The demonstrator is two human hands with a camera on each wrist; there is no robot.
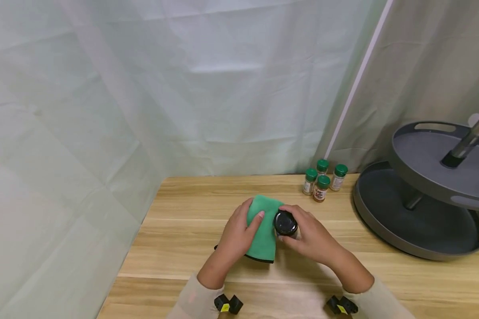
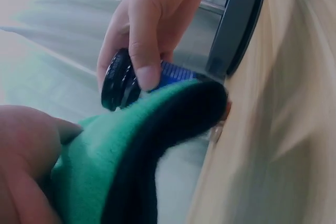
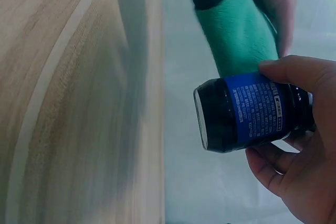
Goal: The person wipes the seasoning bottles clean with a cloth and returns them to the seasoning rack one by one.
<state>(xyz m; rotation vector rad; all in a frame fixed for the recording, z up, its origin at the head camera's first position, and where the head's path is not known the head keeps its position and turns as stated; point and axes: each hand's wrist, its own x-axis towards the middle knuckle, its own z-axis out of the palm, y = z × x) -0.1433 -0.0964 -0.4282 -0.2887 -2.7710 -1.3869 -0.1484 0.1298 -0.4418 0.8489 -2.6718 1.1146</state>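
A folded green cloth [image 1: 265, 239] with a dark edge is gripped by my left hand [image 1: 236, 231], thumb on top. In my right hand [image 1: 313, 232] is a dark jar [image 3: 252, 109] with a blue printed label and a black lid [image 1: 285, 222]. The right fingers and thumb curl round the jar near its lid. In the right wrist view the cloth [image 3: 239, 30] lies against the jar's side. Both are held above the wooden table [image 1: 175, 248]. The left fingers under the cloth are hidden.
Several small spice bottles with green caps [image 1: 323, 180] stand together at the table's back edge. To the right is a two-tier dark grey round tray stand [image 1: 383, 237] with a metal post. Pale curtains [image 1: 223, 88] hang behind and at the left.
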